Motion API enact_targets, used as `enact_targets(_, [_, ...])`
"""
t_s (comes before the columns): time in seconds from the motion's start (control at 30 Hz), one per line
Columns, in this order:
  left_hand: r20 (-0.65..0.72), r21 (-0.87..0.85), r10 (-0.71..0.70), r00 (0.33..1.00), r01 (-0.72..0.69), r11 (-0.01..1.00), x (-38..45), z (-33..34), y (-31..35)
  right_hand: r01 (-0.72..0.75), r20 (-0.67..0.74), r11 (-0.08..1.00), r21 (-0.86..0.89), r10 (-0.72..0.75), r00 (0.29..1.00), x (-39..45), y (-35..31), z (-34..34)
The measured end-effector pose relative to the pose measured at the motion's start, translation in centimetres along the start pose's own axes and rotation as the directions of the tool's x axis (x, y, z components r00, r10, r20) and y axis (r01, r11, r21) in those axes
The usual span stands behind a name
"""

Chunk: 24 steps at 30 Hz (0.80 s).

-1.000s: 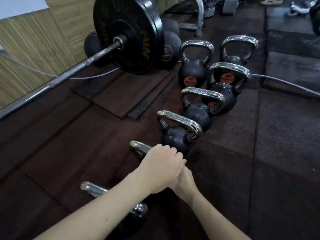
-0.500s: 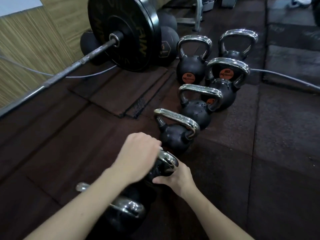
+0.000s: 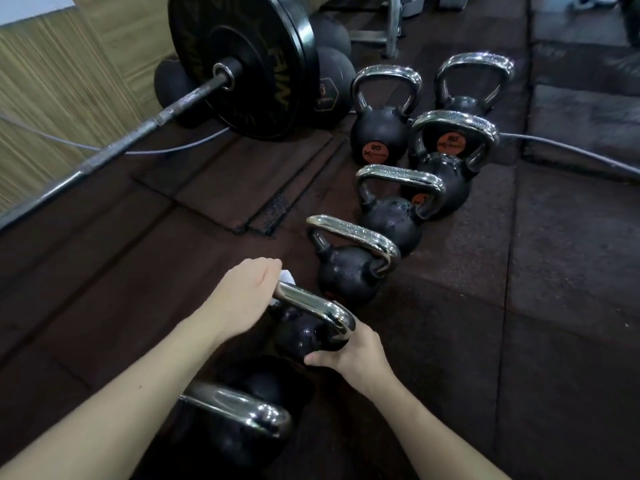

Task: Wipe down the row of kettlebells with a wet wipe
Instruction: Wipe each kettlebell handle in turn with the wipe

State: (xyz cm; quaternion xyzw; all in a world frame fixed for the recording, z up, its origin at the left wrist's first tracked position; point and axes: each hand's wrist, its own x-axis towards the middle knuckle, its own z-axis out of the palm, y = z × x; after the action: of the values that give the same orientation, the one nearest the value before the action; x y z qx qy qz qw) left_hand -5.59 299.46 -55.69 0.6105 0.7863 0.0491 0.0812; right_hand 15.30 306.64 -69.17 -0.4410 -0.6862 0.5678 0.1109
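**Dim gym floor, bright chrome glare**

Overhead light is low; the dark floor swallows detail. Chrome handles beyond the fingers flare white. Wide-angle bending curves the edges, and the far top corners go soft.

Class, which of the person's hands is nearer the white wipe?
Left. The left hand grips the wipe against the handle; the right hand holds the kettlebell's body.
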Motion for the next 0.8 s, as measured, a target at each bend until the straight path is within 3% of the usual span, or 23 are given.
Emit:
enact_targets(0.07, [0.009, 0.143, 0.004, 1.000, -0.005, 0.990, 0.3, -0.3, 2.9, -0.015, -0.005, 1.000, -0.006, 0.015, 1.000, 0.3, 0.2, 0.1])
enact_targets(0.17, [0.051, 0.336, 0.223, 0.973, -0.227, 0.914, -0.3, 1.0, 8.7, 0.007, -0.008, 0.997, -0.072, -0.008, 1.000, 0.1, 0.5, 0.0])
enact_targets(0.3, [-0.070, 0.314, 0.440, 0.895, -0.399, 0.862, -0.4, 2.8, 9.7, 0.040, -0.049, 0.997, -0.065, -0.044, 0.998, 0.0, 0.6, 0.2])
enact_targets(0.37, [-0.078, 0.305, 0.410, 0.909, -0.370, 0.877, -0.1, 1.6, 7.0, 0.015, -0.037, 1.000, 0.027, -0.014, 0.999, 0.1, 0.0, 0.2])
enact_targets(0.43, [-0.053, 0.269, 0.261, 0.964, -0.238, 0.933, 0.2, 0.8, 2.9, -0.033, -0.007, 0.999, 0.043, 0.033, 0.999, 0.2, -0.1, 0.3])
enact_targets(0.53, [-0.076, -0.108, 0.080, 0.994, -0.088, 0.990, -0.7, 0.2, -1.2, -0.041, 0.005, 0.998, 0.041, 0.040, 0.999, -0.1, -0.2, 0.3])
enact_targets(0.6, [-0.097, -0.151, 0.044, 0.994, -0.058, 0.987, -0.8, 0.7, -1.5, -0.061, 0.007, 0.997, 0.052, 0.061, 0.998, -0.2, -0.4, 0.2])
enact_targets(0.67, [-0.093, -0.030, 0.049, 0.994, -0.052, 0.998, -1.0, 0.5, 0.1, -0.089, 0.010, 0.993, 0.074, 0.089, 0.996, -0.1, -0.6, 0.2])
enact_targets(0.73, [-0.116, 0.224, 0.184, 0.976, -0.155, 0.962, -1.0, 0.3, 3.4, -0.097, -0.001, 0.994, 0.055, 0.098, 0.995, 0.0, -0.6, 0.3])
enact_targets(0.8, [-0.099, 0.305, 0.329, 0.939, -0.286, 0.909, -1.4, 1.5, 7.1, -0.053, -0.026, 0.998, -0.042, 0.052, 0.998, -0.1, -0.5, 0.3])
